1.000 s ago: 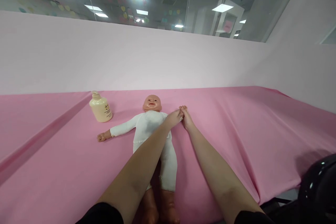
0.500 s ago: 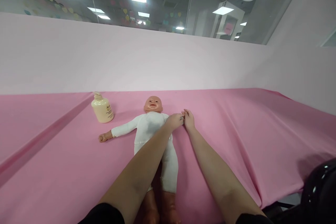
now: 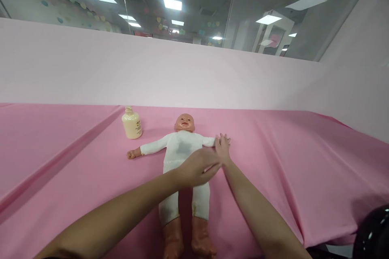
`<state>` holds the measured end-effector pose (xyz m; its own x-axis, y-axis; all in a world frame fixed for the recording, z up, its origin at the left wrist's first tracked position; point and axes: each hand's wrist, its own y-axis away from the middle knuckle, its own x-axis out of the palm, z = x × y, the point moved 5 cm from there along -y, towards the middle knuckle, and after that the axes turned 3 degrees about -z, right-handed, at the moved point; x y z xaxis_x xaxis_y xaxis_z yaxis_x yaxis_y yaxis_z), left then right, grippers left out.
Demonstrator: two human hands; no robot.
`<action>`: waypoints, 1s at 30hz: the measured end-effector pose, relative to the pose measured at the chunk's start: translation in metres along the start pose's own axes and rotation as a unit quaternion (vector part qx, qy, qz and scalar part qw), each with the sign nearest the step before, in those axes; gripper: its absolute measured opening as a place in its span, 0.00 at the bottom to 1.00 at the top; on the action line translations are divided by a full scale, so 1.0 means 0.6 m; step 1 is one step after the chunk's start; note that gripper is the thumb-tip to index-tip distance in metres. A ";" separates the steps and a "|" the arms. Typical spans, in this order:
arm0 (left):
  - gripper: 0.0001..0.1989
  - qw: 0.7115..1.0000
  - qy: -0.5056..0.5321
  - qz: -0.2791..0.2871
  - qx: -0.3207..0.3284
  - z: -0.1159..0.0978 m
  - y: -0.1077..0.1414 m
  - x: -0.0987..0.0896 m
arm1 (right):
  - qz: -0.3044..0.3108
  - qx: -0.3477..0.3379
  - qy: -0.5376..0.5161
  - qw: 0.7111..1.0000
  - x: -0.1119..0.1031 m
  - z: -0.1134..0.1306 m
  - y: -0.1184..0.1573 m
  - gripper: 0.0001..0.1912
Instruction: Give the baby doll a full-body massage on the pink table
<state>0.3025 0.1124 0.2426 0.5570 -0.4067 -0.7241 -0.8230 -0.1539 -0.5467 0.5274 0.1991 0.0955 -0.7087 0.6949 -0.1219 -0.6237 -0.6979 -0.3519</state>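
Observation:
A baby doll (image 3: 184, 143) in a white cloth body suit lies on its back, its head away from me and its brown feet towards me. My right hand (image 3: 223, 147) rests at the end of the doll's outstretched arm on the right, fingers spread; the doll's hand there is hidden. Over the doll's trunk reaches my left hand (image 3: 200, 166), slightly blurred, its fingers stretched out and the thumb apart. Its fingertips come close to my right wrist; whether they touch, I cannot tell. No object shows in it.
A cream pump bottle (image 3: 132, 124) stands left of the doll's head. Pink cloth (image 3: 267, 170) with creases covers the table. Behind it rises a white wall (image 3: 152, 73) with glass above. A shiny black object (image 3: 372, 230) is at the lower right.
My left hand has left the doll's arm beside my right hand and come back towards me over the trunk. My right hand's fingers have spread. The view has shifted slightly.

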 end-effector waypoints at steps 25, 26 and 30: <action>0.13 0.981 -0.045 0.030 0.189 -0.052 0.257 0.036 | 0.434 -0.553 0.057 0.709 0.051 0.315 0.335 0.30; 0.13 0.983 -0.033 0.007 0.183 -0.053 0.254 0.031 | 0.436 -0.555 0.054 0.706 0.051 0.317 0.335 0.29; 0.11 0.988 0.022 -0.067 0.140 -0.058 0.244 0.003 | 0.445 -0.553 0.039 0.703 0.054 0.310 0.334 0.24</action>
<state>0.1789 0.0581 0.1758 0.6487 -0.4396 -0.6213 -0.6754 0.0437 -0.7361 0.3179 0.0495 0.1935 -0.6097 0.1056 -0.7855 0.7236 -0.3304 -0.6060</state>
